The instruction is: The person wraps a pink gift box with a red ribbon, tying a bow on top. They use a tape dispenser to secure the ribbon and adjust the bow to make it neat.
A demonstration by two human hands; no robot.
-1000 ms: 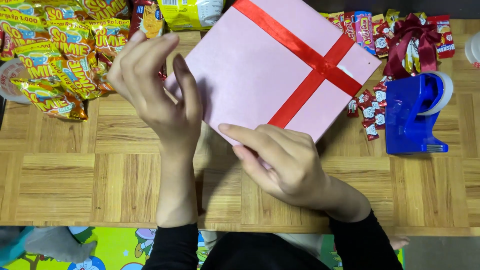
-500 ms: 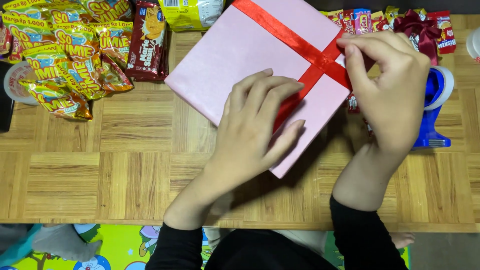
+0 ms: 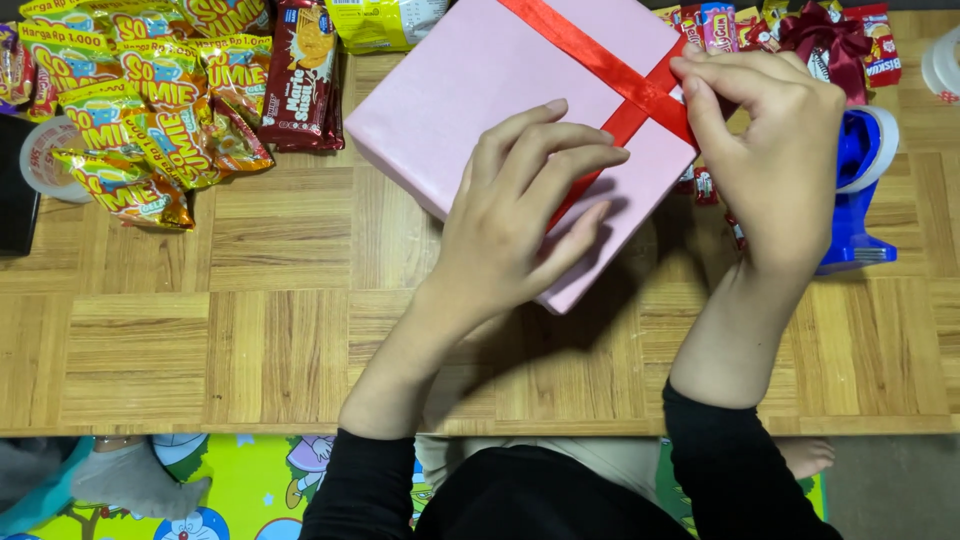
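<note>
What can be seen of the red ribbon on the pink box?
The red ribbon is a flat, satiny band laid over the top of the pink wrapped box. Two strands cross near the box's right edge; one runs diagonally toward the upper left, the other down under the left hand, whose fingers rest flat on it. The right hand pinches the ribbon at the crossing with its fingertips. It looks taut and smooth; its ends are not visible.

Yellow snack packets [image 3: 150, 110], dark red biscuit pack [image 3: 303, 75], blue tape dispenser [image 3: 858, 190], maroon bow [image 3: 825, 40], wooden table [image 3: 250, 340]
</note>
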